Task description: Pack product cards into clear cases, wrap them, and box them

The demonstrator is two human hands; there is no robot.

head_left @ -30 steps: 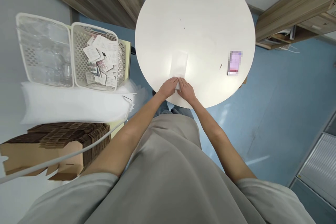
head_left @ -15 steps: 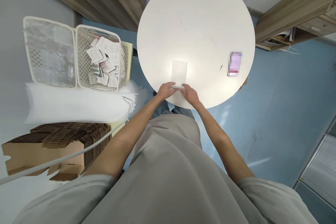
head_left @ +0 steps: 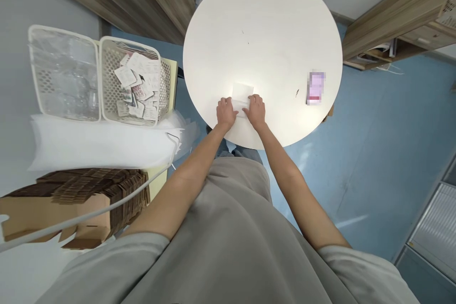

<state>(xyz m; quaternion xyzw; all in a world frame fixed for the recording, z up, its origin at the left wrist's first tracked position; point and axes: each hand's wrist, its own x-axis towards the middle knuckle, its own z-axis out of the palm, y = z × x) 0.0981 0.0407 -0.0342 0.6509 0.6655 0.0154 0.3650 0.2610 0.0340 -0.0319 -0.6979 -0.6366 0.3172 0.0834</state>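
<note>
A thin white packing sheet [head_left: 242,90] lies near the front edge of the round table, its near part folded over on itself. Whether something lies inside the fold is hidden. My left hand [head_left: 225,111] grips the left side of the fold, thumb underneath and fingers curled over. On the opposite side my right hand [head_left: 255,110] pinches the fold in the same way. Both wrists reach in over the table's near rim.
The white round table [head_left: 278,23] carries a pixelated purple-and-white item [head_left: 315,88] on its right. Leftward are a basket of small cards [head_left: 140,83], a basket of clear plastic pieces [head_left: 67,76], a white sheet stack [head_left: 92,142] and folded brown cardboard boxes [head_left: 89,204].
Both hands have moved away from me, carrying the sheet's near edge over, so less of it lies flat. My fingers now curl over the fold from above.
</note>
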